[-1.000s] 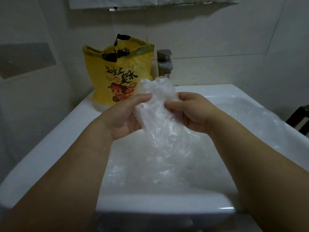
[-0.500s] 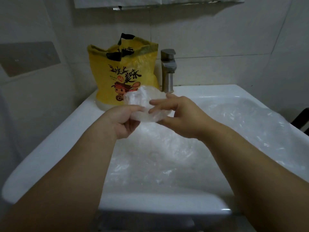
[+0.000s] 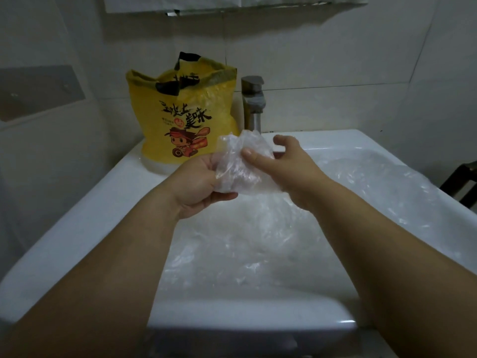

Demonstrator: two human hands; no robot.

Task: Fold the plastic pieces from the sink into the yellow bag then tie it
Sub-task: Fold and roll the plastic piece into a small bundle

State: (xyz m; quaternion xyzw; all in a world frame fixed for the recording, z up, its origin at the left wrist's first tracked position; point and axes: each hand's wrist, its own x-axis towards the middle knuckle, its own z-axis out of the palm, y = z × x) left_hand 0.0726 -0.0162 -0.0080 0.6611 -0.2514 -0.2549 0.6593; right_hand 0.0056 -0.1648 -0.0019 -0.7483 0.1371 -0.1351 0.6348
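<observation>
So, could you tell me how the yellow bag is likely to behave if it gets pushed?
The yellow bag probably tips easily: it stands tall on the sink rim. Its thin, crinkled walls look floppy, so a push would likely dent it first. It seems light for its size.

A small folded clear plastic piece is held above the sink, where more plastic lies. The yellow bag stands upright, open-mouthed, on its back-left corner.
</observation>
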